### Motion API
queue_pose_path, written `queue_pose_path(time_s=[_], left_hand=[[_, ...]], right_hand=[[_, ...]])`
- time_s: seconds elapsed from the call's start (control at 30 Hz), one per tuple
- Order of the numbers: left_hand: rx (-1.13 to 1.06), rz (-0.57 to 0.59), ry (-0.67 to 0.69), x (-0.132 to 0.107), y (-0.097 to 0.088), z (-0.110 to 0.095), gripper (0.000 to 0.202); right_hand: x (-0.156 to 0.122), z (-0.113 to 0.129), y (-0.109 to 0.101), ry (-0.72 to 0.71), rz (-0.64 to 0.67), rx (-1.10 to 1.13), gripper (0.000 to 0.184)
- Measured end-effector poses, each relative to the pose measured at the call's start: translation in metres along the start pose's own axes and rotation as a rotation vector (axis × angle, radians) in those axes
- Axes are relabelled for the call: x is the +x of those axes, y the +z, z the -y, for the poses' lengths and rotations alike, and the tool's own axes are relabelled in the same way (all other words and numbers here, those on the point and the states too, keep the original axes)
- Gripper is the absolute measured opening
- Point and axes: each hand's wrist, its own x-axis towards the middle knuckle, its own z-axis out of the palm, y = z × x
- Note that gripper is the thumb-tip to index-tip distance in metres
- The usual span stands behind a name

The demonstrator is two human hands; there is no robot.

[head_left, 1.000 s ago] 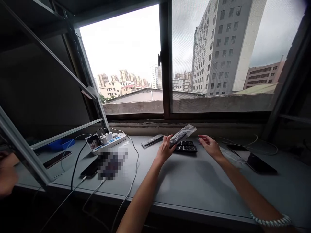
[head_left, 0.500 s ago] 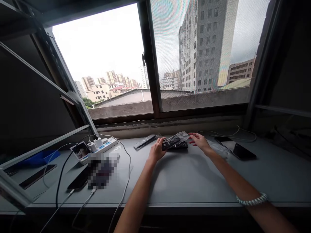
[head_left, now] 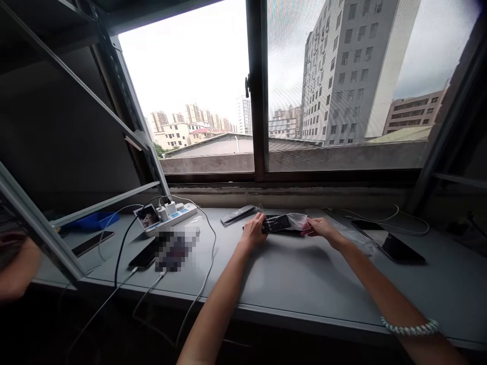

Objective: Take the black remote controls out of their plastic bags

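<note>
My left hand (head_left: 254, 229) is closed around the left end of a black remote control (head_left: 279, 222). A clear plastic bag (head_left: 298, 220) covers the remote's right part and sticks out beyond it. With its fingers pinched, my right hand (head_left: 318, 227) grips the loose end of this bag. A second black remote lies on the table just behind and under the held one, mostly hidden. To the left of my left hand, a bagged dark remote (head_left: 239, 215) lies flat on the table.
More clear plastic (head_left: 352, 234) lies right of my right hand, beside a black tablet-like device (head_left: 388, 241). At left are a power strip (head_left: 173, 221) with plugs, a phone (head_left: 143, 256) on a cable, and a metal shelf frame (head_left: 110, 203). Another person's arm (head_left: 19, 268) shows at far left.
My right hand has closed on the bag's loose end; before, its fingers were apart beside it. The view has turned left, and another person's arm has come into sight.
</note>
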Motion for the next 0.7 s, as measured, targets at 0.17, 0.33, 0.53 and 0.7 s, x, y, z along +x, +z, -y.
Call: queue_pose_path(time_s=[0.17, 0.33, 0.53, 0.7], left_hand=[[0.001, 0.000, -0.015, -0.002, -0.001, -0.002, 0.032], [-0.038, 0.006, 0.037, -0.001, 0.000, -0.002, 0.040], [-0.063, 0.003, 0.120, 0.002, 0.001, -0.008, 0.052], [-0.083, -0.008, 0.180, 0.005, 0.001, -0.014, 0.052]], right_hand=[[-0.004, -0.001, -0.003, 0.005, 0.180, 0.121, 0.031], [-0.007, 0.001, -0.002, -0.052, 0.225, 0.032, 0.032], [0.000, -0.003, -0.002, -0.028, 0.101, 0.003, 0.033], [0.005, -0.005, -0.005, 0.002, 0.037, 0.046, 0.036]])
